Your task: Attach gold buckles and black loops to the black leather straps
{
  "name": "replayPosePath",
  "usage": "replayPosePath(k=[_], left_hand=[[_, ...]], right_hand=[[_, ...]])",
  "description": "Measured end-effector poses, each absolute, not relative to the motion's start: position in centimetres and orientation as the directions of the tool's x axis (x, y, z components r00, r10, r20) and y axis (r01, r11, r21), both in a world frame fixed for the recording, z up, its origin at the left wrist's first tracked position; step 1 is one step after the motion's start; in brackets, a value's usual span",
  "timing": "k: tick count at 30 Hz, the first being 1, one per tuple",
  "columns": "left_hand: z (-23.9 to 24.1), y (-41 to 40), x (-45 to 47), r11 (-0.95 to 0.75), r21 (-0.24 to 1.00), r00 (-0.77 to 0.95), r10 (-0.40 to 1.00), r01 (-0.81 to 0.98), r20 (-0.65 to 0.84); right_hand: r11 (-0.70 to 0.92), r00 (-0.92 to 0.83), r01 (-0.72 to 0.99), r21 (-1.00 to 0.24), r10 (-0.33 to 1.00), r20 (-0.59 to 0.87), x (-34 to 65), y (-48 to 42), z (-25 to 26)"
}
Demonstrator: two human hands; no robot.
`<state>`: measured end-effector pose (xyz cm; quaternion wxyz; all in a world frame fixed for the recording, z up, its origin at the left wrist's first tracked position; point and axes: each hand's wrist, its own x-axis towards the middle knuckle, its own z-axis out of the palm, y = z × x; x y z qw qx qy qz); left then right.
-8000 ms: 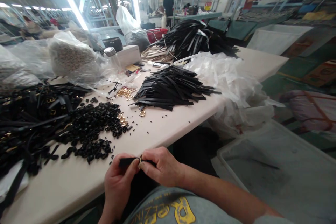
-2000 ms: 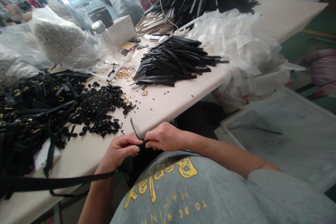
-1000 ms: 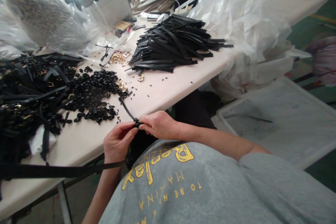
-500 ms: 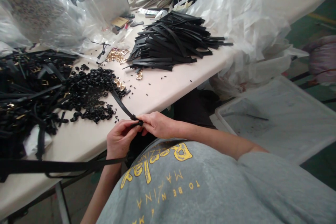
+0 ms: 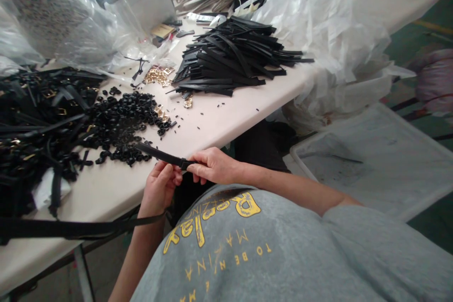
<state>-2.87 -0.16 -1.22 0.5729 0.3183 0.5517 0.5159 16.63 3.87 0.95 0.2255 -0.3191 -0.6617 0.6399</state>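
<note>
A narrow black strap (image 5: 157,152) is held in front of my body, over the table's near edge. Its free end points left toward the pile of small black loops (image 5: 130,108). My right hand (image 5: 214,166) pinches the strap between thumb and fingers, next to a dark band or loop (image 5: 184,164) around it. Beneath the strap, my left hand (image 5: 163,181) has its thumb and fingertips closed at its lower side, touching it near the band. Whatever lies between those left fingertips is partly hidden.
Many loose black straps (image 5: 230,56) are heaped on the table (image 5: 226,120). Gold buckles (image 5: 158,75) lie beside them. At left is a tangle of buckled straps (image 5: 42,108). Clear plastic bags (image 5: 318,28) and a white bin (image 5: 382,165) are at right.
The strap's free end has swung left and lower, lying flatter. My left fingers have shifted from pinching at the band to beneath the strap. My right hand has barely moved.
</note>
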Motion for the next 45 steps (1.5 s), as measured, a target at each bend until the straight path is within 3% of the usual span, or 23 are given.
replayPosePath(k=[6,12,16,20,23,28,33,38,45], left_hand=[[0.0,0.2,-2.8,0.406,0.89,0.05,0.913,-0.21,-0.405],[0.5,0.7,-2.9,0.574,0.716,0.236,0.818,-0.396,-0.525],[0.5,0.7,-2.6,0.487,0.782,0.091,0.865,-0.388,-0.494],[-0.1,-0.1,-1.9,0.276,0.902,-0.181,0.92,-0.331,-0.348],[-0.9,-0.7,-1.1,0.181,0.947,-0.274,0.928,-0.264,-0.253],[-1.7,-1.2,-0.2,0.083,0.973,-0.284,0.948,-0.216,-0.143],[-0.8,-1.1,0.4,0.209,0.915,-0.296,0.901,-0.346,-0.318],[-0.4,-1.1,0.3,0.339,0.873,-0.23,0.873,-0.349,-0.431],[-2.2,-2.2,-0.1,0.221,0.941,-0.22,0.935,-0.255,-0.28]], right_hand=[[0.09,-0.783,0.156,-0.984,0.618,-0.067,16.9,3.9,1.6],[0.306,-0.819,0.189,-0.933,0.574,0.023,17.2,4.6,2.1],[0.366,-0.738,0.342,-0.865,0.675,-0.007,16.8,4.4,2.0],[0.373,-0.634,0.455,-0.808,0.774,0.001,16.3,3.8,2.1],[0.404,-0.603,0.499,-0.767,0.797,0.029,16.0,3.5,1.9],[0.353,-0.538,0.512,-0.783,0.842,0.028,15.7,3.4,1.2],[0.353,-0.538,0.461,-0.814,0.841,0.059,15.6,3.1,1.0],[0.434,-0.578,0.464,-0.772,0.809,0.107,15.4,2.9,1.0],[0.388,-0.569,0.406,-0.827,0.816,0.103,16.3,2.5,1.2]])
